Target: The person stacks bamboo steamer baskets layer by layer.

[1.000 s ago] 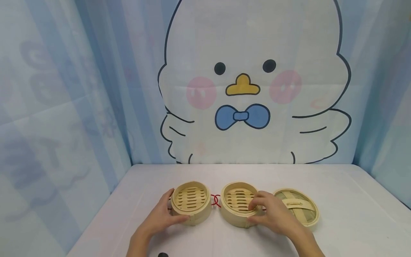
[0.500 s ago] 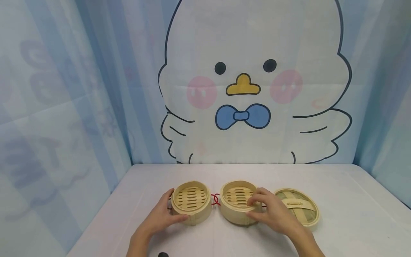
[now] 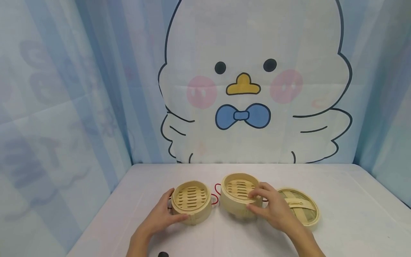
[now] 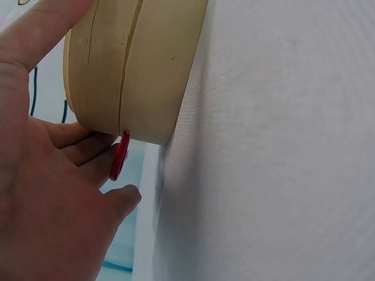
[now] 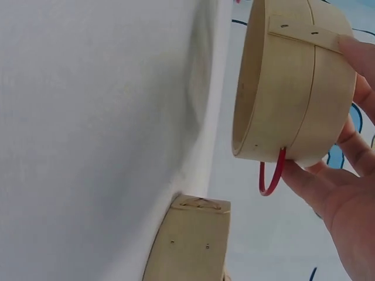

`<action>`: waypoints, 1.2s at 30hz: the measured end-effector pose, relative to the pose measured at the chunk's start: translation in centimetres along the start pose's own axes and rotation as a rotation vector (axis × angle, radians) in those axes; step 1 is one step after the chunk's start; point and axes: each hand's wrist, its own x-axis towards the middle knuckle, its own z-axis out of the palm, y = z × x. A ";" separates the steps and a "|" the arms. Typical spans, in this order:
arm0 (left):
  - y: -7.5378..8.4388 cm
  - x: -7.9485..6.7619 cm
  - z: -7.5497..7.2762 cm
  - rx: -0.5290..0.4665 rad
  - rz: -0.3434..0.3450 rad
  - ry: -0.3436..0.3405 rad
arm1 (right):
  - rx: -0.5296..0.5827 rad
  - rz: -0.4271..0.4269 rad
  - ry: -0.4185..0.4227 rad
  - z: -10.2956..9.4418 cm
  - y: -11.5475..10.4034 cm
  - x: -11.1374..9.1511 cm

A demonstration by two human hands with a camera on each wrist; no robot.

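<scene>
Two round bamboo steamer baskets with slatted floors and red loop handles are in front of me. My left hand holds the left steamer basket, thumb at its front and fingers round its far left side; this basket sits on the table. My right hand grips the rim and wall of the right steamer basket, which hangs above the table. The right wrist view shows the lifted basket tilted, its lower rim off the surface and a red loop handle on its side.
A woven bamboo lid with a strap handle lies right of the right hand. A small black object shows at the bottom edge. The white table ends at a printed curtain behind, with curtains on both sides.
The right hand has raised the right basket off the table and slightly away from me, and the two baskets' red handles have drawn apart. The left hand and left basket have stayed put.
</scene>
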 end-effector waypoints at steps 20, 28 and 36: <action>-0.2 0.0 -0.1 0.015 -0.002 0.005 | 0.007 0.005 0.078 -0.2 -0.7 1.6; -0.5 0.1 0.1 0.011 -0.007 0.016 | 0.019 0.083 0.055 -0.1 -1.4 2.6; -0.3 0.2 0.2 0.001 -0.003 0.020 | 0.058 0.090 0.052 0.6 -1.8 3.1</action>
